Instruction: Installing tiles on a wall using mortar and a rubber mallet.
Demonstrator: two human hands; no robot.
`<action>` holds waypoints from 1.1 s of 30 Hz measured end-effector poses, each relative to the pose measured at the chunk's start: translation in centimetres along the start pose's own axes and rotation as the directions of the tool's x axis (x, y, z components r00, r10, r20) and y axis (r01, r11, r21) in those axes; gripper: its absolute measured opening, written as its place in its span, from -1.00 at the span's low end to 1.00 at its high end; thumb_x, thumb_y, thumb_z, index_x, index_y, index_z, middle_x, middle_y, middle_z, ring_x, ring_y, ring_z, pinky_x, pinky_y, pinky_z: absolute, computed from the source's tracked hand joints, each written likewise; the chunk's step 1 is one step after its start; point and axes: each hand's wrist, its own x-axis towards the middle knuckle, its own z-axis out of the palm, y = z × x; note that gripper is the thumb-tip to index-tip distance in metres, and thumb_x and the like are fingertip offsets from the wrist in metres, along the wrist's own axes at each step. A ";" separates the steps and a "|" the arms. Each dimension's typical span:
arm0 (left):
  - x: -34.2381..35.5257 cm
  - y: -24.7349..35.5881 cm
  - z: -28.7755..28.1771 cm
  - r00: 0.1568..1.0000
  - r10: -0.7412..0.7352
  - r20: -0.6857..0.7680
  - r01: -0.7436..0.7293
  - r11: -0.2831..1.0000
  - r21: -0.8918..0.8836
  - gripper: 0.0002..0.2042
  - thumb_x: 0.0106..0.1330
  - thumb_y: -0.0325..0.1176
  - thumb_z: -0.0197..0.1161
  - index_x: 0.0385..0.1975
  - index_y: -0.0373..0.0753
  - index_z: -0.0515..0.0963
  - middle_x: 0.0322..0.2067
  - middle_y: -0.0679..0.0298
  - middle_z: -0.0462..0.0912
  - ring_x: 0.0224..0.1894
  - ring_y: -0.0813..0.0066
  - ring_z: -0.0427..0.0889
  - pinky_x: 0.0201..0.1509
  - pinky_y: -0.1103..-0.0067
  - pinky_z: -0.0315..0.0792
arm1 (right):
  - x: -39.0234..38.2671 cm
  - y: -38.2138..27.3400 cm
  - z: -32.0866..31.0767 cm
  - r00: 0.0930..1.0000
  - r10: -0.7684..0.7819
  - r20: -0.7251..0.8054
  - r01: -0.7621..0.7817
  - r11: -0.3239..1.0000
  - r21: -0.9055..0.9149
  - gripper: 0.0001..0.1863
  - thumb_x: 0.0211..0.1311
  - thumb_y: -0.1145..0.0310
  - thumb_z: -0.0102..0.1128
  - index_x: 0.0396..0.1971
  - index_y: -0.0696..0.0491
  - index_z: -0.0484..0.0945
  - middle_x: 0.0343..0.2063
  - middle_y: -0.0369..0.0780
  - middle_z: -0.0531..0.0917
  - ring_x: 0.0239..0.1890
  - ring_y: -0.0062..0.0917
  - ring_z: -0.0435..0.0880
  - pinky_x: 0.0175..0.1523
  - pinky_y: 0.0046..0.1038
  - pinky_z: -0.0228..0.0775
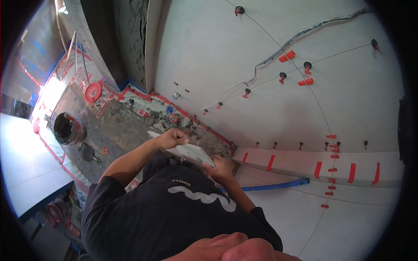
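Observation:
Between my two hands, low in front of my body, is a white tile strip (191, 152), flat and rectangular with a thick pale edge. My left hand (171, 139) pinches it near its far left part, thumb and fingers pressed together on the upper face. At its right end, my right hand (221, 169) grips it from the side; some of those fingers are hidden behind the strip. The strip is tilted, one end reaching toward the floor on the left.
Pale tiled wall (209, 52) on the right, with red-and-black levelling clips (282, 77) and red tape (271, 162). A long blue level (272, 186) lies below the ledge (296, 161). A bucket (69, 128), red lid (93, 92) and dark tool (88, 153) rest on the debris-strewn floor.

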 end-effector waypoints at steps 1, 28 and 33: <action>-0.6 -0.2 -0.7 0.998 -0.043 0.043 0.044 0.999 -0.021 -0.77 0.49 -0.29 0.23 -0.20 -0.35 0.69 -0.36 0.48 0.69 -0.30 0.77 0.53 -0.18 0.67 0.44 | 0.2 -0.2 0.5 1.000 0.005 -0.008 -0.005 1.000 -0.005 -0.60 0.25 0.07 0.28 -0.28 0.18 0.66 -0.35 0.02 0.65 -0.27 -0.03 0.68 -0.16 -0.16 0.49; 1.5 -2.8 -2.8 0.978 -0.207 0.020 0.206 0.945 -0.253 -0.70 0.49 -0.18 0.23 0.01 -0.26 0.65 -0.18 0.38 0.70 -0.22 0.62 0.59 -0.04 0.57 0.50 | 1.2 -3.4 2.2 0.984 0.168 0.058 -0.166 0.985 -0.037 -0.71 0.17 0.28 0.38 -0.28 0.23 0.68 -0.36 0.00 0.69 -0.30 -0.11 0.71 -0.19 -0.26 0.50; 0.5 -3.8 -5.1 0.971 0.057 -0.233 -0.015 0.984 0.175 -0.59 0.52 -0.12 0.17 0.22 -0.21 0.53 0.03 0.28 0.65 -0.07 0.44 0.63 0.11 0.48 0.50 | 1.8 -2.6 2.3 0.962 0.270 -0.034 -0.263 0.954 0.142 -0.68 0.17 0.28 0.36 -0.19 0.23 0.68 -0.34 0.00 0.70 -0.30 -0.19 0.73 -0.16 -0.31 0.52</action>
